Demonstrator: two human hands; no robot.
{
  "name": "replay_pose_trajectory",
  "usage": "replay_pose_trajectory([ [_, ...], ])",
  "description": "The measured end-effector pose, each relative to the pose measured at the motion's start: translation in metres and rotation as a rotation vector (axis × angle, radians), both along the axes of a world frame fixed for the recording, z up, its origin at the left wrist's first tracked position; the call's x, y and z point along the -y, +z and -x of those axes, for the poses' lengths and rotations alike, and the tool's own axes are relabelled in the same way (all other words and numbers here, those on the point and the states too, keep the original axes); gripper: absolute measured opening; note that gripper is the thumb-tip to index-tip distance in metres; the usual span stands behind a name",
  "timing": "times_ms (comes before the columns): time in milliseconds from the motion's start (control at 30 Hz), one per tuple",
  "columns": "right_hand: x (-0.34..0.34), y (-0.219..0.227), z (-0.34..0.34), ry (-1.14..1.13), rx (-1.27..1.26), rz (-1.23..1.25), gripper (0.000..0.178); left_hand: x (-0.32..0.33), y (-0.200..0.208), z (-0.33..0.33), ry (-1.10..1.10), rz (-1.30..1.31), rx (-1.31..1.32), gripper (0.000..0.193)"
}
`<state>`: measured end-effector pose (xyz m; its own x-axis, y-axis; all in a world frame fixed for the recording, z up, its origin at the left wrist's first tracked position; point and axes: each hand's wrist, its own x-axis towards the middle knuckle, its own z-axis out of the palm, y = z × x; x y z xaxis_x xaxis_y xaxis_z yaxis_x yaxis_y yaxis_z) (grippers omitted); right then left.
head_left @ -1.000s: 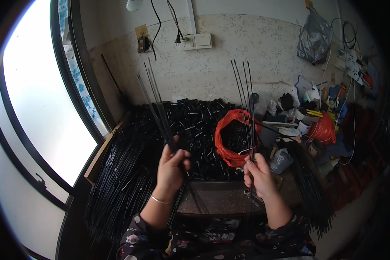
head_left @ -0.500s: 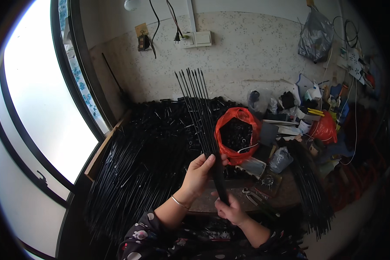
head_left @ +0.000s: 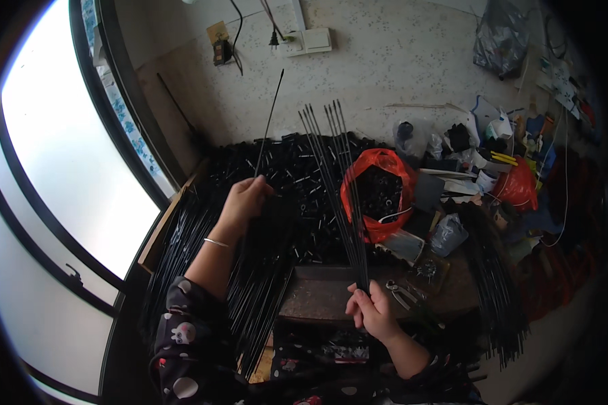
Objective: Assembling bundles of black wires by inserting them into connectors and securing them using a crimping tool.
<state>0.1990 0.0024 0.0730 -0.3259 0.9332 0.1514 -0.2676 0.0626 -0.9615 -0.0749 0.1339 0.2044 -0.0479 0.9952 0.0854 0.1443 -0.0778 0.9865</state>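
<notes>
My left hand (head_left: 246,200) is closed around one thin black rod (head_left: 270,121), which slants upward with a small thicker tip at its top. It is above a heap of long black rods (head_left: 253,300). Low and right of centre, my right hand (head_left: 377,312) grips the lower end of a bundle of similar black rods (head_left: 359,260). Their tops fan out into two loose groups. Behind the bundle lies a pile of short black tube-like pieces (head_left: 311,185). A red plastic bag (head_left: 350,209) holding small black parts stands just right of the bundle.
Pliers (head_left: 400,291) and a shallow clear box (head_left: 400,244) lie on the bench to the right. Another stack of black rods (head_left: 496,290) hangs over the right edge. Bags and clutter (head_left: 483,169) fill the back right corner. A window (head_left: 67,155) is at the left.
My left hand has left the bundle and moved left and up with a single rod. My right hand still holds the bundle, now lower in its grip. The view has shifted slightly.
</notes>
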Motion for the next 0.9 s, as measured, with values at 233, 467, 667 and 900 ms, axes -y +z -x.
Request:
replay_pose_trajectory([
  [233,0.009,-0.003,-0.011,-0.015,-0.031,0.007,0.020,0.058,-0.086,0.105,0.367,0.202,-1.006,0.027],
  [467,0.011,-0.013,-0.004,-0.053,0.033,-0.031,0.021,0.105,-0.113,0.037,0.233,-0.357,-1.335,0.032],
  [667,0.024,-0.038,0.003,-0.055,0.099,-0.067,0.019,0.104,-0.096,-0.124,-0.547,0.121,0.479,0.041],
  [900,0.023,-0.077,-0.021,0.064,-0.226,0.212,0.034,0.097,-0.100,-0.129,-0.660,0.047,0.587,0.026],
])
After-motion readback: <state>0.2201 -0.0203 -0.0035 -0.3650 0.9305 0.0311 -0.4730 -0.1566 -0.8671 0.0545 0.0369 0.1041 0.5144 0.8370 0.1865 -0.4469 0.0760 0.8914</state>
